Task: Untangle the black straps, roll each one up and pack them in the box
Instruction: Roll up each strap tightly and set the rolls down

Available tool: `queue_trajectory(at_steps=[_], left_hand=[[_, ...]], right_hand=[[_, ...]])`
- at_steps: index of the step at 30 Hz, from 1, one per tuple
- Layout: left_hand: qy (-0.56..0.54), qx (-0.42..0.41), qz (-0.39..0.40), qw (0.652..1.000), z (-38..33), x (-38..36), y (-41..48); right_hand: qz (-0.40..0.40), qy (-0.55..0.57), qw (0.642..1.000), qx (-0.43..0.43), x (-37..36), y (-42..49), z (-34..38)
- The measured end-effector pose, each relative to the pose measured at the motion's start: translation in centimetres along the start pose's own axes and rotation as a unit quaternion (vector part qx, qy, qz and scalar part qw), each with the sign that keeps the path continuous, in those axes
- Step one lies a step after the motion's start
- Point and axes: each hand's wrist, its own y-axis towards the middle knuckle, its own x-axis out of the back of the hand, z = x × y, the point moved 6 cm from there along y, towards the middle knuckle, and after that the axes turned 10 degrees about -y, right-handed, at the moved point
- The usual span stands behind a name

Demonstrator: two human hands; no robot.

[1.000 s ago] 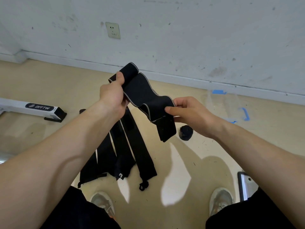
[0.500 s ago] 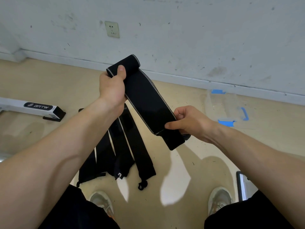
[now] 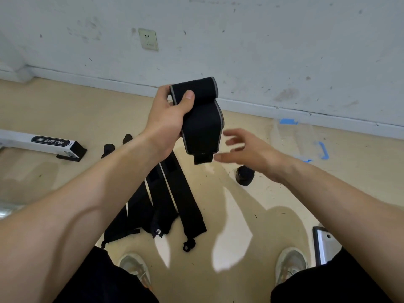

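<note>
My left hand (image 3: 168, 119) grips a black strap (image 3: 202, 125) with grey edges, its top end curled into a roll under my thumb and its free end hanging down. My right hand (image 3: 247, 149) hovers just right of the hanging end, fingers spread, holding nothing. Several more black straps (image 3: 166, 202) lie flat on the floor below my left forearm. One rolled-up black strap (image 3: 244, 175) stands on the floor under my right hand. A clear plastic box (image 3: 295, 136) with blue clips sits on the floor at the right, near the wall.
A white bar with a black foot (image 3: 43, 143) lies on the floor at the left. A tablet or phone (image 3: 323, 243) lies by my right shoe (image 3: 290, 263). My left shoe (image 3: 135, 267) is near the straps' ends. The wall and its skirting run across the back.
My right hand let go of the strap's lower end and opened. My left hand rose and turned, and the strap now hangs straight down from it.
</note>
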Motion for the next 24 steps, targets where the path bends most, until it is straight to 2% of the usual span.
queue_trajectory(at_steps=[4, 7, 12, 17, 19, 24], left_hand=[[0.048, -0.001, 0.099, 0.994, 0.8, -1.2, -0.8], [0.065, 0.004, 0.145, 0.987, 1.4, -1.7, -1.4], [0.102, 0.009, 0.174, 0.979, 2.2, -2.6, -2.0], [0.147, 0.037, 0.154, 0.976, 3.5, -2.1, -1.7], [0.145, 0.067, 0.139, 0.977, 3.9, -2.0, -1.5], [0.089, 0.108, 0.172, 0.975, 3.8, -2.9, -2.0]], right_hand=[[-0.063, 0.136, 0.983, 0.103, 2.2, -0.2, 2.8], [-0.073, 0.215, 0.967, 0.116, 2.7, -0.3, 3.7], [-0.079, 0.222, 0.967, 0.097, 1.9, -0.1, 3.1], [-0.069, 0.182, 0.978, 0.080, 1.4, 0.4, 2.1], [-0.076, 0.184, 0.976, 0.086, 1.6, 0.5, 1.9], [-0.088, 0.196, 0.970, 0.117, 1.8, 0.5, 2.4]])
